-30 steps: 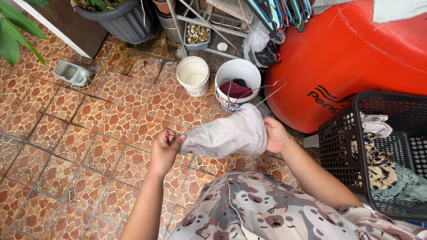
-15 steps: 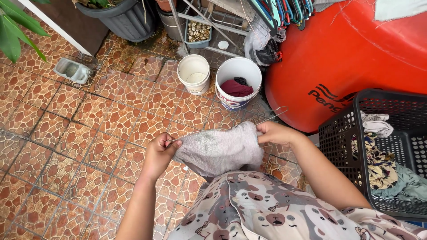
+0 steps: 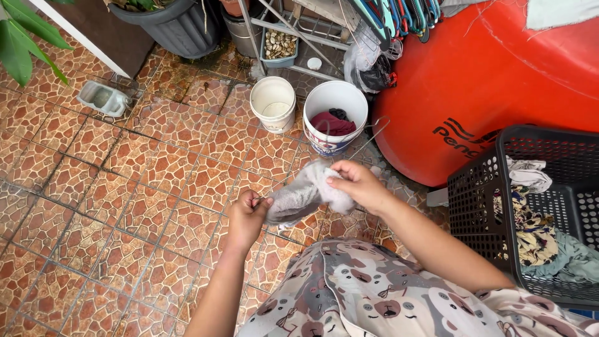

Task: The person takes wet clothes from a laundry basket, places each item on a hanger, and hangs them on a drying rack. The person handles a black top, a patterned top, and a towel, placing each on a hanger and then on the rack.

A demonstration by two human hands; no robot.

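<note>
Left to right, head view. Green leaves [image 3: 22, 37] at 10 o'clock, above a small grey-white plastic scoop tub [image 3: 103, 98] lying on the rough, stone-pattern brown floor tiles [image 3: 125, 187]. Dark ribbed planter [image 3: 171, 25] at 11 o'clock. Left hand [image 3: 248, 215] low centre, fingers curled shut, pinching one end of a thin wire hanger [image 3: 374, 130] and the edge of a grey towel [image 3: 299, 193]; the towel is fuzzy terry, bunched up on the hanger between both hands, above the tiles. Empty cream bucket [image 3: 272, 103] at 12 o'clock, round, smooth plastic, just beside a white bucket [image 3: 335, 118] with maroon and dark cloth inside. Metal rack [image 3: 293, 31] behind them holds a tub of pale shells. Right hand [image 3: 357, 184] grips the towel's other end, fingers closed on the cloth, partly hiding it. The hanger's hook pokes out past the right hand toward the big glossy orange tank [image 3: 499, 81] at 2 o'clock. Black perforated laundry basket [image 3: 493, 206] at 3 o'clock, crumpled clothes inside. Bear-print shirt [image 3: 374, 293] at 6 o'clock.
</note>
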